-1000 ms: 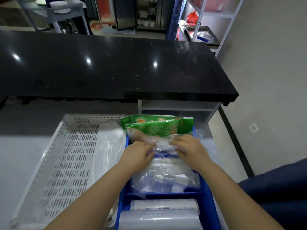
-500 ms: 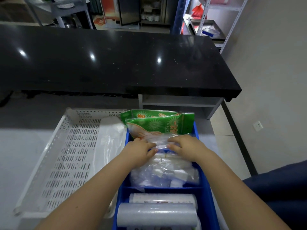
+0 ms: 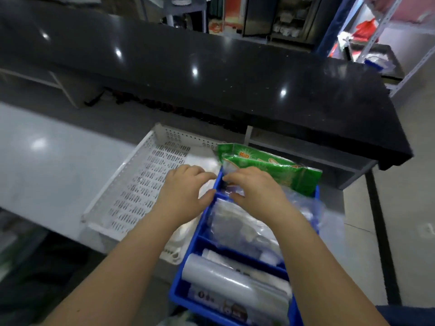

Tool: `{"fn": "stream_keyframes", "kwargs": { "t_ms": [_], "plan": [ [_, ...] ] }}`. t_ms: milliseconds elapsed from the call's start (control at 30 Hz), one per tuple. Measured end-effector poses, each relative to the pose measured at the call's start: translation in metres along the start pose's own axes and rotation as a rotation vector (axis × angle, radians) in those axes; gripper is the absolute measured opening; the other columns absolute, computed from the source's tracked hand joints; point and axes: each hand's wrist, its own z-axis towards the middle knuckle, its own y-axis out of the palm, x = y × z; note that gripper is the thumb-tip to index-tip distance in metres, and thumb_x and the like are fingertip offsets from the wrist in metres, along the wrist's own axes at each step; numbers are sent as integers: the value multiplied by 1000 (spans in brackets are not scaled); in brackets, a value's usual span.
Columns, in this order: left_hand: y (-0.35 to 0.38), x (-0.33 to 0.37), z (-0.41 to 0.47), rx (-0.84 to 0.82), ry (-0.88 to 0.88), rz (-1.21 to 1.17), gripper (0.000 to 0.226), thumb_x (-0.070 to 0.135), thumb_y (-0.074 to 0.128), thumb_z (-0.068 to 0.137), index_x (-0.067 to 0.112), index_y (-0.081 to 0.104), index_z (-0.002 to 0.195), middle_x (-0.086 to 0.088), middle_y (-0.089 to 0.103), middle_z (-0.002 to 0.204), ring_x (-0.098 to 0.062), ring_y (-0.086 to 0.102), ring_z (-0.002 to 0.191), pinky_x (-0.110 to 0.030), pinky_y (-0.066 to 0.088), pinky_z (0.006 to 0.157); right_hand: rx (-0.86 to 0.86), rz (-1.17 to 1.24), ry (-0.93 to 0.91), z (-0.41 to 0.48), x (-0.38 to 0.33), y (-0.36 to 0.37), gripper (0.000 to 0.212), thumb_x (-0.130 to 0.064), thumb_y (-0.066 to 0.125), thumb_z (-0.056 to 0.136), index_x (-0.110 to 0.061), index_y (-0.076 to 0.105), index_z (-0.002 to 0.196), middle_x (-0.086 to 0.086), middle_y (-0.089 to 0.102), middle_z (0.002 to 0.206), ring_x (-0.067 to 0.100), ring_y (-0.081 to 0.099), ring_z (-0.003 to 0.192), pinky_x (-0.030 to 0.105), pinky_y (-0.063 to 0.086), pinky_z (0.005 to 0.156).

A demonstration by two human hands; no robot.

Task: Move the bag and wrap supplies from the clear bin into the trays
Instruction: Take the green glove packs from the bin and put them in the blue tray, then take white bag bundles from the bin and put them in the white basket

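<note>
Right hand (image 3: 253, 189) pinches clear bags beside the green packets (image 3: 270, 168); left hand (image 3: 186, 187) hovers unclenched alongside, over the white tray (image 3: 131, 191); slippery film could slide loose mid-lift.

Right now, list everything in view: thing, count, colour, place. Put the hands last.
Divided tray: one, blue, front right.
Perforated tray: one, white, left of the blue one.
Green packets: two, far end of the blue tray.
Clear bags: a pile, count unclear, middle compartment.
Wrap rolls: at least two, pale, nearest compartment.
Counter: one, black, beyond the trays.
Left hand: over the white tray's right edge.
Right hand: on the clear bags by the green packets.
</note>
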Motion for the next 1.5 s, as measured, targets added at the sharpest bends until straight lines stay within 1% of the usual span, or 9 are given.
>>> {"fn": "stream_keyframes", "kwargs": {
  "t_ms": [133, 367, 500, 633, 700, 933, 1200, 1367, 1500],
  "plan": [
    [-18, -38, -49, 44, -230, 3, 33, 38, 63, 83, 30, 65, 116, 5, 65, 110, -22, 54, 106, -43, 42, 91, -95, 2, -141, 23, -42, 20, 44, -30, 64, 87, -29, 52, 129, -5, 57, 130, 21, 46, 120, 39, 38, 99],
    [-63, -111, -148, 132, -514, 28, 46, 43, 56, 85, 33, 54, 129, 6, 59, 124, -21, 45, 120, -43, 35, 100, -132, -7, -411, 45, -165, 55, 46, -29, 65, 85, -31, 51, 130, -7, 58, 130, 20, 46, 119, 37, 37, 100],
    [-96, -165, -216, 196, -616, 60, 43, 41, 56, 85, 33, 55, 127, 7, 59, 123, -20, 47, 118, -43, 38, 99, -131, -18, -536, 60, -254, 81, 45, -28, 64, 86, -31, 52, 129, -7, 58, 130, 20, 46, 120, 39, 37, 99],
    [-130, -233, -303, 199, -727, 116, 43, 45, 55, 84, 34, 56, 125, 5, 60, 121, -22, 49, 114, -41, 40, 92, -188, -84, -676, 76, -364, 118, 36, -29, 64, 81, -24, 59, 117, -2, 63, 114, 25, 51, 110, 40, 43, 89],
    [-144, -266, -351, 196, -791, 139, 44, 45, 57, 82, 34, 56, 125, 5, 60, 121, -22, 50, 114, -39, 40, 90, -220, -93, -756, 83, -419, 142, 39, -30, 65, 80, -25, 58, 118, -1, 63, 113, 26, 52, 107, 39, 44, 86],
    [-173, -365, -483, 166, -1007, 90, 43, 45, 60, 82, 33, 58, 123, 4, 60, 121, -22, 49, 115, -37, 41, 91, -321, -34, -873, 96, -569, 222, 49, -34, 66, 84, -28, 53, 130, -3, 57, 131, 23, 47, 119, 40, 43, 96],
    [-178, -451, -537, 198, -1147, -1, 39, 42, 57, 84, 31, 61, 121, 3, 62, 120, -24, 51, 110, -39, 43, 88, -423, -7, -906, 134, -648, 280, 46, -34, 66, 83, -29, 54, 127, -4, 59, 128, 21, 47, 120, 39, 41, 96],
    [-171, -511, -537, 179, -1218, -33, 39, 40, 54, 85, 32, 58, 123, 4, 61, 122, -23, 50, 111, -38, 42, 88, -462, -1, -953, 187, -690, 319, 43, -30, 69, 78, -27, 59, 120, -1, 63, 122, 24, 52, 115, 39, 43, 92],
    [-171, -574, -524, 172, -1273, -34, 39, 40, 53, 86, 31, 57, 125, 3, 60, 124, -22, 50, 113, -37, 40, 88, -495, -1, -998, 246, -726, 358, 44, -28, 67, 80, -26, 58, 123, -1, 60, 124, 24, 49, 116, 38, 41, 96]
  ]
}}
